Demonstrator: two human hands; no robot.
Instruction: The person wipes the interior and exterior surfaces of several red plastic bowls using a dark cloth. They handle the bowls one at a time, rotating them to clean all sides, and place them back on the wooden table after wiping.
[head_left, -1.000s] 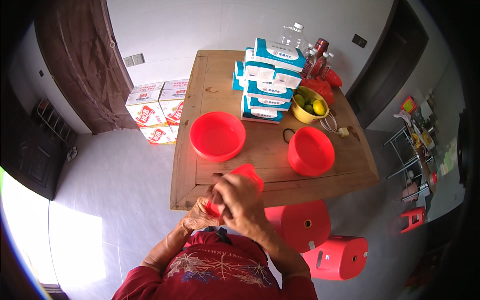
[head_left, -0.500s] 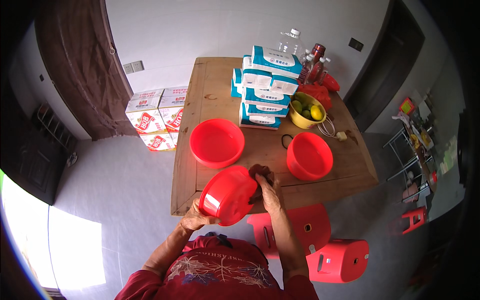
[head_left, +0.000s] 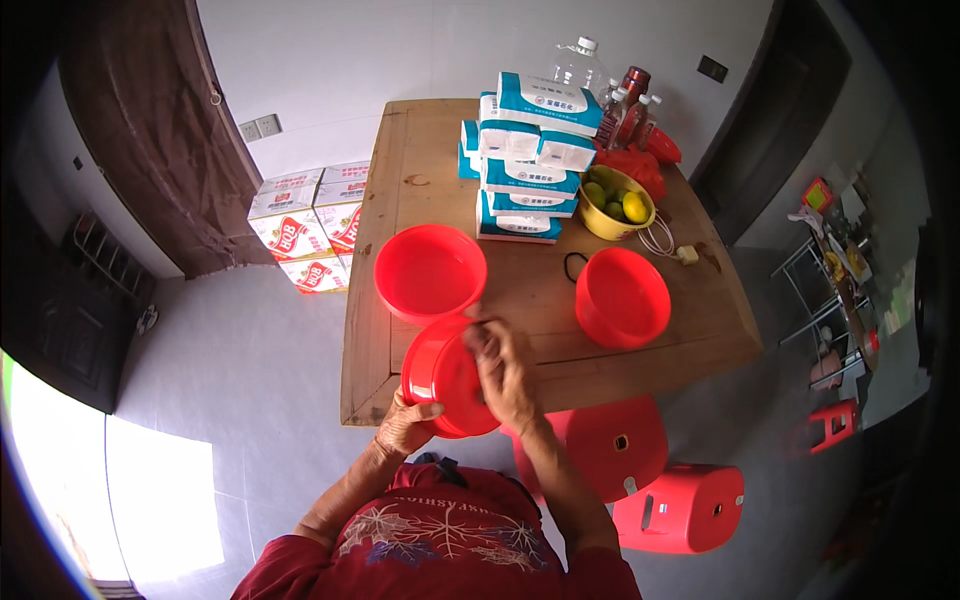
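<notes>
A red plastic bowl [head_left: 428, 378] is held tilted over the near edge of the wooden table. My left hand [head_left: 408, 422] grips its lower left side, with the thumb lying across the red surface. Against the bowl's right side is my right hand [head_left: 512, 385], closed on a dark brown cloth [head_left: 482, 342]; motion blurs the fingers and most of the cloth is covered by them. Just beyond stands a second red bowl [head_left: 430, 272], upright. Farther right on the table is a third red bowl [head_left: 624, 300], with a black loop [head_left: 574, 266] beside it.
On the wooden table [head_left: 415, 165] are stacked tissue packs [head_left: 530, 177], a yellow bowl [head_left: 607, 226] of green and yellow fruit, a white cable [head_left: 657, 242] and several bottles [head_left: 628, 118]. Red stools [head_left: 610, 445] stand at the near right. Cartons [head_left: 300, 235] sit left of the table.
My right hand has moved with the brown cloth up and left across the held bowl. That bowl has turned slightly and sits nearer the second bowl. The view has shifted a little.
</notes>
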